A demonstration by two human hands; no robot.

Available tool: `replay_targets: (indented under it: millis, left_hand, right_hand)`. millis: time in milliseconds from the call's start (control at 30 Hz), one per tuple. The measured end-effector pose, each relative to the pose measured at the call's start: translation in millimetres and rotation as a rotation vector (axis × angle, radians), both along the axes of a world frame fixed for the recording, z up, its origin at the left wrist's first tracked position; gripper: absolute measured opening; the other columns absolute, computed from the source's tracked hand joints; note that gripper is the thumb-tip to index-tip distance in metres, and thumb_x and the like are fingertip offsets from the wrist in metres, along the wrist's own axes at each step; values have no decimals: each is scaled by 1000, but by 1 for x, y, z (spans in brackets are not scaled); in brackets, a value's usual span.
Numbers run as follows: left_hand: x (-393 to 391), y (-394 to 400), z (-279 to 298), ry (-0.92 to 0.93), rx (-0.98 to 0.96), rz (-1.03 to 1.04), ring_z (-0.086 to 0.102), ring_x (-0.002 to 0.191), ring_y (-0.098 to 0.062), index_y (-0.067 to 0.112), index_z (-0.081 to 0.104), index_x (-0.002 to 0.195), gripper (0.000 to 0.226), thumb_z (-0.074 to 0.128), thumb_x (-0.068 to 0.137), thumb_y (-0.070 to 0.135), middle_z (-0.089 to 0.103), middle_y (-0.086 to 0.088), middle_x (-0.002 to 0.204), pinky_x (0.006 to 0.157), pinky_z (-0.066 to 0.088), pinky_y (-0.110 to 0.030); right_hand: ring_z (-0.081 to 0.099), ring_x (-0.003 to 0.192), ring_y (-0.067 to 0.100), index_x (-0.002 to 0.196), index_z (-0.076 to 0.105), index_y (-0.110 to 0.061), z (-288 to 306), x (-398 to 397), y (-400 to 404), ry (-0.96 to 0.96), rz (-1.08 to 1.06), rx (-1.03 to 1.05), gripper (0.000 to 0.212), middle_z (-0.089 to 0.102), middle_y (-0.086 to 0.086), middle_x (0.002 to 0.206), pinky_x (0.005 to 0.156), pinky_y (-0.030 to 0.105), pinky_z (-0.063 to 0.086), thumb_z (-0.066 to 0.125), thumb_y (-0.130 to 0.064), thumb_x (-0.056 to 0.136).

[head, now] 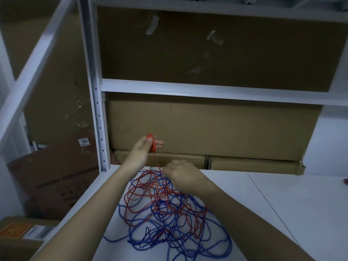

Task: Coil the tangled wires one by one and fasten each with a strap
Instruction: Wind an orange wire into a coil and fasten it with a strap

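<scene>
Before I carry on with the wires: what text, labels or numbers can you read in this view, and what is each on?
"3055": white sticker on the tilted brown carton left of the rack.
Dark printed lines on that carton's face: too blurred to read.
Orange label and white label on the box at lower left: too small and blurred to read.
Nothing readable on the wires or the shelf cartons.
</scene>
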State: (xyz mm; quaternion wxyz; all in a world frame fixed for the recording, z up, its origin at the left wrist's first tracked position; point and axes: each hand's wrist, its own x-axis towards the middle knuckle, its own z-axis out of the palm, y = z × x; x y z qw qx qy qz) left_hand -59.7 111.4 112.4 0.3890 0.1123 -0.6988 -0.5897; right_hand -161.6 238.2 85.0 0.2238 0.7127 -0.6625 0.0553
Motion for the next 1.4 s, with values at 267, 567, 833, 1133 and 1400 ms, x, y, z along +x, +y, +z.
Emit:
replay_targets:
  millis: [267, 567, 833, 1133, 1400]
  left_hand:
    - [13, 6, -15, -279, -301, -82, 59, 87, -9, 7, 63, 101, 31, 35, 104, 22, 66, -1, 91, 86, 43, -23]
    - [0, 8, -21, -191, 30, -324, 53, 49, -14, 2, 58, 78, 36, 35, 98, 22, 55, -3, 48, 55, 44, -21]
    - [11, 4, -27, -245, -86, -364, 60, 67, -13, 5, 66, 83, 38, 44, 92, 35, 64, -2, 65, 73, 47, -26]
    - [16, 10, -32, -210, -115, -291, 64, 77, -11, 7, 70, 77, 37, 45, 100, 21, 69, -2, 75, 75, 49, -17]
    - [21, 13, -58, -251, -57, -340, 60, 70, -9, 10, 65, 72, 36, 46, 99, 24, 65, 5, 68, 71, 47, -24]
  right_hand:
    - [40, 76, 16, 93, 70, -12, 25, -5, 1, 91, 180, -546, 19, 58, 1, 80, 66, 26, 28, 52, -15, 88]
    - [65, 55, 23, 91, 56, 6, 20, 13, 5, -1505, 290, -370, 2, 61, 16, 64, 61, 30, 54, 55, 6, 90]
    - [62, 57, 32, 90, 56, 7, 10, 15, 4, -1582, 190, -404, 4, 58, 20, 64, 68, 40, 57, 58, 4, 89]
    - [58, 51, 23, 80, 61, 5, -8, 26, -2, -1626, 8, -608, 7, 61, 15, 59, 58, 33, 52, 61, 6, 87]
    - [66, 66, 12, 74, 68, -8, -22, 36, 10, -1498, -167, -595, 12, 68, -3, 66, 70, 27, 56, 70, -1, 82]
